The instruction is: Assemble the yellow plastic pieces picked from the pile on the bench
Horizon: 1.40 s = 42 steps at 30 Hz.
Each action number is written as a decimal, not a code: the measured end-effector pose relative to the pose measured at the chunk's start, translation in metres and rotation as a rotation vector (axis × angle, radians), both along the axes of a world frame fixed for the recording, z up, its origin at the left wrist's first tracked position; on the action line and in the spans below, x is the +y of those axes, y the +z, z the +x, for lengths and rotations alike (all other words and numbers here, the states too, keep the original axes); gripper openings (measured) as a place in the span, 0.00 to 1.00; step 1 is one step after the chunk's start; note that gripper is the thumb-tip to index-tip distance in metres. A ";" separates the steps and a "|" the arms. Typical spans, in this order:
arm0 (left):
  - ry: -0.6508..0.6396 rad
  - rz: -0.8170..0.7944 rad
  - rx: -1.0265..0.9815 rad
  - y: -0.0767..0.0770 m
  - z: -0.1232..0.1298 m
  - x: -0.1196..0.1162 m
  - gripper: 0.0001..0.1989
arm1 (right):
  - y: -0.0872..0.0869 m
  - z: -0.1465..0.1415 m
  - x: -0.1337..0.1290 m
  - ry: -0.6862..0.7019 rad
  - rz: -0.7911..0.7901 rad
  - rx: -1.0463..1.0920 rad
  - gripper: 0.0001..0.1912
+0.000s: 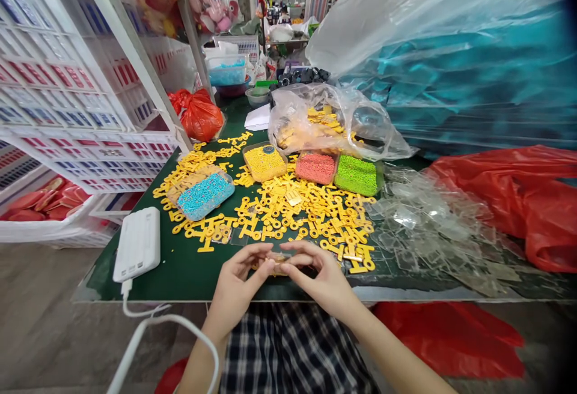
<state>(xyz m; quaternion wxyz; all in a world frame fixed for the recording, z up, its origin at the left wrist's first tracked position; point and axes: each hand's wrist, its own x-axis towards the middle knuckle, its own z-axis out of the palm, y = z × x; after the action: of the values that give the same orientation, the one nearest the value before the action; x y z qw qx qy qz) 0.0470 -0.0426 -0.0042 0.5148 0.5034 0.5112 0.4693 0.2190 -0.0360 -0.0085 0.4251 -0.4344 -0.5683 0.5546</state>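
Note:
Close together at the table's near edge, my left hand [243, 283] and my right hand [318, 277] pinch a small clear piece [279, 257] between their fingertips; its details are too small to tell. Just beyond them spreads a pile of yellow plastic pieces [306, 211], T-shaped with rings. Four clear trays of beads stand among these: blue beads [206, 196] at the left, yellow beads [265, 163] in the middle, then red beads [315, 167] and green beads [357, 175]. To the right lies a heap of clear plastic pieces [424, 226].
A white power bank [137, 244] with a cable lies at the table's left edge. White crates [90, 160] stand at the left. An open bag [333, 121] of yellow pieces, a red bag [518, 202] and a large teal-filled bag [464, 75] border the work area.

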 end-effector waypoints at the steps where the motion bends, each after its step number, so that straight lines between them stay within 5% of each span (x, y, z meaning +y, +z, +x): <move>1: 0.006 -0.037 -0.033 0.000 0.001 0.000 0.18 | 0.001 0.001 -0.001 0.005 -0.010 0.010 0.18; 6: 0.047 -0.106 -0.065 0.005 0.005 0.000 0.21 | 0.007 0.004 -0.001 0.029 -0.042 0.016 0.20; 11: 0.158 -0.012 0.089 0.002 0.002 0.004 0.20 | 0.006 0.010 0.001 -0.020 0.019 -0.063 0.17; 18: 0.343 0.135 0.245 -0.017 -0.015 0.012 0.21 | 0.005 0.082 0.040 -0.578 0.607 -0.751 0.13; 25: 0.248 0.226 0.445 -0.023 -0.015 0.010 0.18 | 0.008 0.165 0.059 -0.783 0.572 -0.821 0.17; 32: 0.037 0.789 0.886 -0.014 0.004 0.006 0.09 | -0.013 0.211 0.038 -0.465 0.677 -1.159 0.16; 38: 0.019 0.875 1.016 -0.018 0.005 0.003 0.10 | -0.008 0.220 0.039 -0.440 0.800 -1.170 0.21; 42: 0.033 0.826 0.974 -0.022 0.003 0.000 0.09 | 0.007 0.182 0.029 -0.581 0.601 -0.772 0.13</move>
<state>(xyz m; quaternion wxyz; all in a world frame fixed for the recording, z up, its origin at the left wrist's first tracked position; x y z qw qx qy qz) 0.0505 -0.0429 -0.0263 -0.0201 0.8079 0.4714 0.3531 0.4006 -0.0069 -0.0016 0.4264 -0.6041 -0.6725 0.0300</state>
